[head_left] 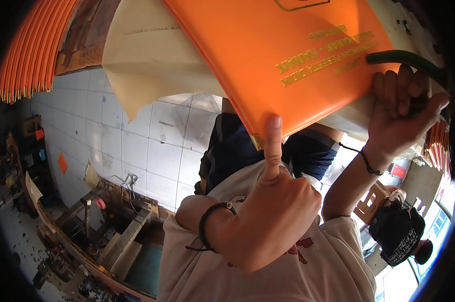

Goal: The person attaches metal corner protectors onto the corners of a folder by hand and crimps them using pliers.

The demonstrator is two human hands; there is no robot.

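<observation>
An orange folder (268, 60) with gold lettering, upside down from here, lies on the work surface before me. A gold-coloured metal corner piece (258, 142) sits on its near left corner. Beside that corner, my left hand (283, 196) has one digit stretched out over the cover's near edge. Its other fingers are curled, and what they may hold is hidden. At the folder's right side, my right hand (401, 108) is closed round a tool with a curved dark green handle (406, 58). The tool's working end cannot be made out.
A stack of orange folders (33, 50) stands at the upper left, with more orange ones (439, 143) far right. Beige sheeting (152, 55) hangs over the table edge. A wooden bench frame (122, 251) stands lower left. Another person (398, 231) is at the right.
</observation>
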